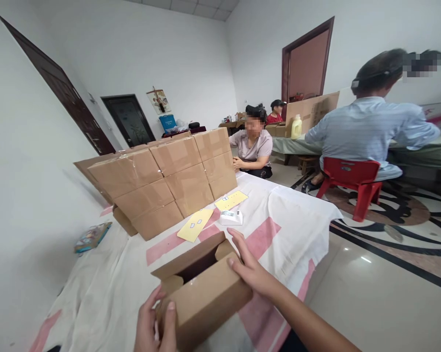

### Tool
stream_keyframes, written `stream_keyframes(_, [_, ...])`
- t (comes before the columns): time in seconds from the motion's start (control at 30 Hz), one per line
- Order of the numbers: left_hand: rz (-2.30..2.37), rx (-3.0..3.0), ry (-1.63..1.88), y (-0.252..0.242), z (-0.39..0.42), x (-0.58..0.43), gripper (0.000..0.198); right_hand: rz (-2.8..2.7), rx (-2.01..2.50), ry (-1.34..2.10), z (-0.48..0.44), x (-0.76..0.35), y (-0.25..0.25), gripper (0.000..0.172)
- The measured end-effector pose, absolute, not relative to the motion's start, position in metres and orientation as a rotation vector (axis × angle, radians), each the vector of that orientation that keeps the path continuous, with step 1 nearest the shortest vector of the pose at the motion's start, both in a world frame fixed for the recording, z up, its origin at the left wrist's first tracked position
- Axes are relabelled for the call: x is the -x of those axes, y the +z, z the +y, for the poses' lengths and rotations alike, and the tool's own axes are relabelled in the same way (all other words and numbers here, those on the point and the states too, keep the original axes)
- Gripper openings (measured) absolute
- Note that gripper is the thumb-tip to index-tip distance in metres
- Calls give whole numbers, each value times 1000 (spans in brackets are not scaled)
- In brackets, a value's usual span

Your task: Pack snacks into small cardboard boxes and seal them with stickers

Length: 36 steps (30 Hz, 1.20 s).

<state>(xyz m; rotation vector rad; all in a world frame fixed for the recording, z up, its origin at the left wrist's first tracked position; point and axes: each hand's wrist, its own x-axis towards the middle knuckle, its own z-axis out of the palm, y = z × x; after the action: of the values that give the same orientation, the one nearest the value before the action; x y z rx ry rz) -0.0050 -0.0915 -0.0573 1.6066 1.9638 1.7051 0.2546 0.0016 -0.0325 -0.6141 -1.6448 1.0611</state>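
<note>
An open cardboard box (213,303) lies before me at the table's near edge, its long flap raised and its inside dark. My left hand (156,318) grips its left end, thumb on the near side and fingers behind. At the other end, my right hand (247,264) holds the right corner by the small end flap, with the thumb on the near top edge. Just beyond the box lie a yellow card (195,225) with small labels, a second yellow card (231,200) and a small white device or dispenser (231,217).
Stacked cardboard boxes (161,181) stand at the back of the cloth-covered table (297,210). A colourful packet (93,237) lies to the left. One person (255,144) crouches behind the table; another (370,117) sits on a red chair (352,171) at right.
</note>
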Motion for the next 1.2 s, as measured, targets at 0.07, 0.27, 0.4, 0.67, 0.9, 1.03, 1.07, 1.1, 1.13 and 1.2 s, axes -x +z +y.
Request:
stream_keyframes(0.07, [2100, -1685, 1584, -56, -81, 16, 55, -1614, 657, 1166, 15, -246, -35, 71])
stream_keyframes(0.27, [2251, -1955, 1383, -39, -64, 24, 60, -1647, 454, 1034, 59, -224, -43, 40])
stream_keyframes(0.4, [2333, -2320, 919, -24, -67, 9, 38, -1638, 333, 755, 69, -214, -52, 29])
stream_keyframes(0.67, [2548, -2600, 371, -6, -71, -39, 52, -1582, 858, 747, 110, -244, -49, 38])
stream_keyframes(0.9, [2521, -2482, 363, 1, -62, -34, 48, -1892, 1646, 854, 227, -281, -15, 29])
stream_keyframes(1.03, [2518, -2420, 425, 2, -58, -35, 47, -2092, 1829, 1032, 258, -266, -2, 26])
stream_keyframes(1.07, [2521, -2415, 440, 1, -58, -35, 47, -2119, 1880, 1060, 262, -261, 1, 25])
stream_keyframes(1.1, [2526, -2412, 454, 0, -59, -35, 47, -2134, 1931, 1087, 266, -256, 3, 25])
stream_keyframes(1.13, [2531, -2409, 466, -1, -59, -36, 47, -2139, 1980, 1117, 268, -251, 4, 28])
stream_keyframes(1.2, [2541, -2396, 491, -4, -60, -36, 47, -2122, 2069, 1178, 270, -245, 5, 36])
